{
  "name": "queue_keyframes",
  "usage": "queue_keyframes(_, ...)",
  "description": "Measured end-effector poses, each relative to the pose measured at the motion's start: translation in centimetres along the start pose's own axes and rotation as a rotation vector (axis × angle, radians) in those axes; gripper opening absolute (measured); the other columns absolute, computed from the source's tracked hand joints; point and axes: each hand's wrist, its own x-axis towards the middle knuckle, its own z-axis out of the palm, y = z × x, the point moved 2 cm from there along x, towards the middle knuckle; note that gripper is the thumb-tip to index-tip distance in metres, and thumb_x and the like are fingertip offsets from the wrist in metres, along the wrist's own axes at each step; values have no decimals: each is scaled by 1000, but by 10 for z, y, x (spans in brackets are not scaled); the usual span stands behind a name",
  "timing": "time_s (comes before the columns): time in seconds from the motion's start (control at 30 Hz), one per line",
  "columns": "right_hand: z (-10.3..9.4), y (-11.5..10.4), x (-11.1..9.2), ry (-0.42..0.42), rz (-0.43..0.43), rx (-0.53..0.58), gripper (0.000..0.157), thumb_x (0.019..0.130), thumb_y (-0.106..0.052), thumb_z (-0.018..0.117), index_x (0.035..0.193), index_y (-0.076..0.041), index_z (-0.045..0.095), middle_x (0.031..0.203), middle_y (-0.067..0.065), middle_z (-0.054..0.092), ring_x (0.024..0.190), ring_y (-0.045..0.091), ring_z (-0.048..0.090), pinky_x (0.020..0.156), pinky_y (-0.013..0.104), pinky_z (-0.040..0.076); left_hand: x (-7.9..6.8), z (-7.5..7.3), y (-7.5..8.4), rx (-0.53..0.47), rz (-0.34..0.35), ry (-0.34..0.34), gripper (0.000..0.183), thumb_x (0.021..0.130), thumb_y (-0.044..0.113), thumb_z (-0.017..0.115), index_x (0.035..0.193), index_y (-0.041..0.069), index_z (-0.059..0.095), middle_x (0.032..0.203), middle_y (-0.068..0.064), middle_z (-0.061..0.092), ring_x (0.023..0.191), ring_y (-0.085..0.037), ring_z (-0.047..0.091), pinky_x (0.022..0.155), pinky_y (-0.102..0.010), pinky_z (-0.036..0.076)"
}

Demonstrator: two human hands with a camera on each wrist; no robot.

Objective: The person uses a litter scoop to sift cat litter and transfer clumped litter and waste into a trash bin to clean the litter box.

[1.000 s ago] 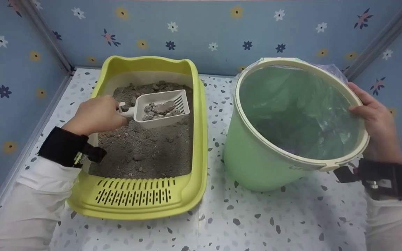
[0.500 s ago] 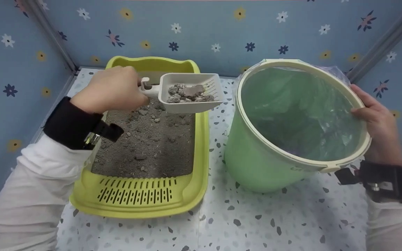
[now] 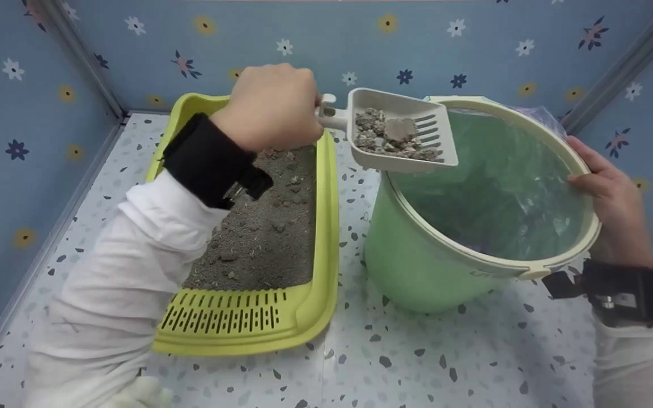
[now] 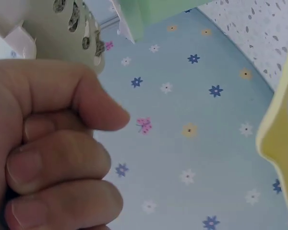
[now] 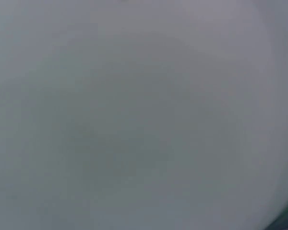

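Observation:
In the head view my left hand (image 3: 272,107) grips the handle of a white slotted litter scoop (image 3: 400,161). Grey litter clumps (image 3: 386,133) lie in the scoop, which hangs over the left rim of a green trash bin (image 3: 417,255). A clear plastic bag (image 3: 530,187) lines this bin, and its pale rim is pinched at the right by my right hand (image 3: 610,190), thumb inside. The bin leans toward me. In the left wrist view, curled fingers (image 4: 62,158) show below the scoop's slotted underside (image 4: 67,28). The right wrist view is only a grey-green blur.
A yellow-green litter box (image 3: 329,272) with grey litter (image 3: 264,238) stands left of the bin, partly behind my left arm. Blue flowered panels (image 3: 338,39) enclose the back and sides. The floor (image 3: 383,351) is white with grey specks.
My left hand has carried the loaded scoop up and rightward from above the litter box to the bin's left rim. The right hand and the bin have stayed in place.

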Motion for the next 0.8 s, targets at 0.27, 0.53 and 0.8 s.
queue_keyframes(0.27, 4, 2, -1, -38, -10, 59, 59, 91, 10, 46, 144, -14, 38, 154, 6, 25, 115, 11, 57, 91, 24, 45, 13, 6, 45, 156, 81, 294, 21, 86, 17, 50, 71, 13, 64, 59, 1, 43, 56, -17, 41, 48, -29, 28)
queue_keyframes(0.53, 3, 1, 0, -36, -17, 5, 59, 91, 9, 48, 144, -14, 38, 154, 6, 24, 114, 8, 57, 90, 21, 46, 17, 16, 66, 338, 194, 507, 29, 75, -7, 34, 55, 14, 31, 53, 1, 29, 50, -13, 28, 48, -27, 16)
queue_keyframes(0.8, 2, 1, 1, -26, 5, 51, 58, 90, 13, 44, 142, -13, 41, 155, 5, 22, 114, 7, 56, 92, 20, 43, 20, 21, 71, 546, 283, 588, 37, 85, -6, 35, 53, 12, 30, 48, 0, 27, 46, -12, 23, 49, -27, 14)
